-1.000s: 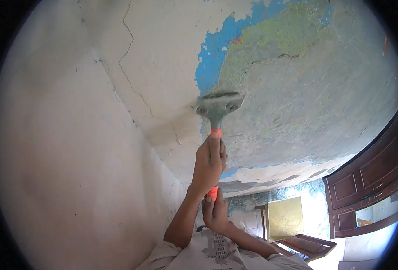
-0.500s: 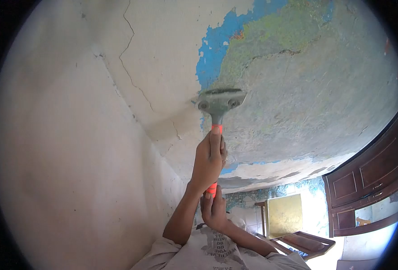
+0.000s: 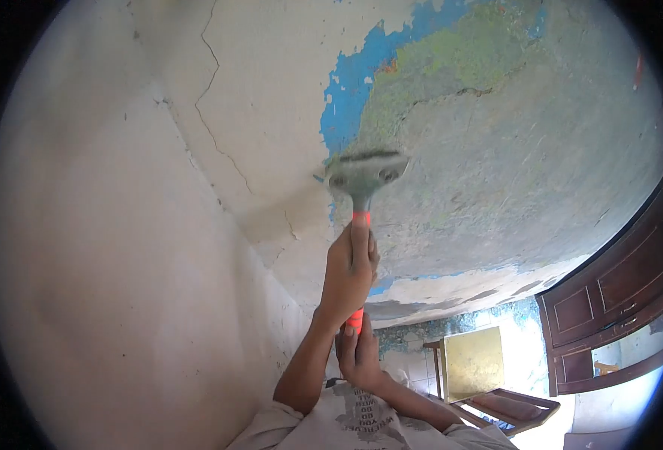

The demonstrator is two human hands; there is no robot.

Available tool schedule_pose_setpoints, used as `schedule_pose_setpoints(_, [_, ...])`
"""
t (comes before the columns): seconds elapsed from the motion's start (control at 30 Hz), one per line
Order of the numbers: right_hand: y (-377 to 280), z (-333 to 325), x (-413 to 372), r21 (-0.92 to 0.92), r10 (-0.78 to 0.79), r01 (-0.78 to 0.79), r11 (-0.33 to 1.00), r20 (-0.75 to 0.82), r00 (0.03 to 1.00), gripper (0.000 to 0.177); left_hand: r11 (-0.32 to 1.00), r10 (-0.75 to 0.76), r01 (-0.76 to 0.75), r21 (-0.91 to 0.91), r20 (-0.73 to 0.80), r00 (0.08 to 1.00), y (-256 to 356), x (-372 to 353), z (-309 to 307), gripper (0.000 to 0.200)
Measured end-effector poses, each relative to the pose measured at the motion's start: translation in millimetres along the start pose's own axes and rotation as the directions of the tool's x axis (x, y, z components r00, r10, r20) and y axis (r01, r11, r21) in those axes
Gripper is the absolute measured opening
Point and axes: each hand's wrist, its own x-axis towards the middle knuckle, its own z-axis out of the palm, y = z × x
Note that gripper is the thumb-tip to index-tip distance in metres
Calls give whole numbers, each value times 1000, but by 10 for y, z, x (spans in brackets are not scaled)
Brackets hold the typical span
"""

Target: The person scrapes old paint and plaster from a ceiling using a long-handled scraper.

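Observation:
A paint scraper [image 3: 365, 174] with a wide grey metal head and a red-orange handle points up along the wall. Its blade edge lies at the lower end of a strip of blue paint [image 3: 344, 112], beside bare grey-green plaster [image 3: 466, 165]. My left hand [image 3: 349, 264] is closed around the upper handle, thumb along its front. Lower down, my right hand [image 3: 360, 358] grips the handle's end. The scraper head looks slightly blurred, and whether the blade touches the wall is hard to tell.
Cream-painted wall [image 3: 271, 90] with a long thin crack is left of the bare patch, meeting another wall [image 3: 106, 262] at a corner. A yellow-topped table [image 3: 472, 364], a wooden chair [image 3: 507, 409] and a dark wooden cabinet [image 3: 609, 300] stand low on the right.
The scraper and both hands have shifted slightly down in view, still gripping. The wall has moved a little left and down in view. A small blue flake now shows left of the blade.

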Motion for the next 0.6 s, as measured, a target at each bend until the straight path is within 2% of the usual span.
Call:
schedule_pose_setpoints(0.13, [-91, 2, -46, 39, 52, -53, 998, 29, 998, 23, 1000, -29, 29, 1, 18, 999, 86, -42, -9, 56])
schedule_pose_setpoints(0.23, [77, 53, -95, -20, -25, 25, 999, 5, 1000, 36, 999, -39, 38, 23, 13, 999, -52, -62, -54, 55])
schedule_pose_setpoints(0.33, [83, 13, -40, 6, -46, 46, 999, 2, 999, 36, 996, -90, 89, 33, 26, 996, 22, -17, -46, 46])
schedule_pose_setpoints(0.43, [-159, -1, -9, 90, 17, -18, 996, 7, 1000, 24, 998, -43, 41, 57, 46, 998, 161, -11, 4, 46])
schedule_pose_setpoints(0.53, [32, 67, -17, 45, 0, 1, 999, -13, 1000, 25, 998, -33, 30, 59, 48, 998, 15, -12, -72, 46])
schedule_pose_setpoints(0.6, [127, 75, -57, 34, -40, 40, 999, -11, 999, 32, 996, -62, 60, 71, 34, 997, -47, -33, -81, 46])
